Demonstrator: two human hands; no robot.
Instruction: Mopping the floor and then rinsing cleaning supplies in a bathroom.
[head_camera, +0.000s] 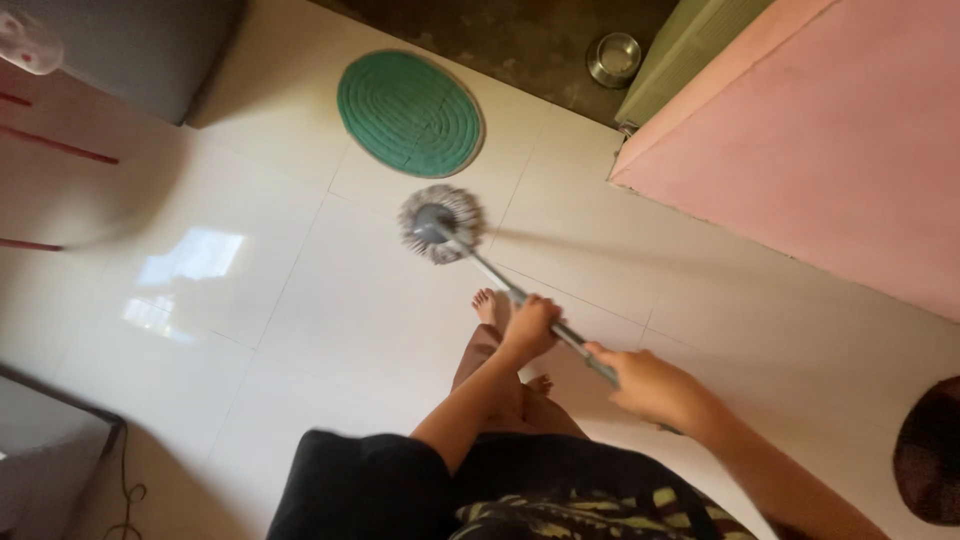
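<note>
I hold a mop with a metal handle (492, 274) and a round grey string head (440, 222) that rests on the white tiled floor (330, 310). My left hand (530, 325) grips the handle lower down, closer to the mop head. My right hand (655, 388) grips it higher up, nearer my body. My bare feet (487, 305) stand on the tiles just below the mop head.
A round green mat (410, 112) lies beyond the mop head. A steel bowl (614, 58) sits on dark ground at the top. A pink wall (830, 150) stands at right, a dark round mat (930, 450) at far right, grey furniture (130, 50) at top left.
</note>
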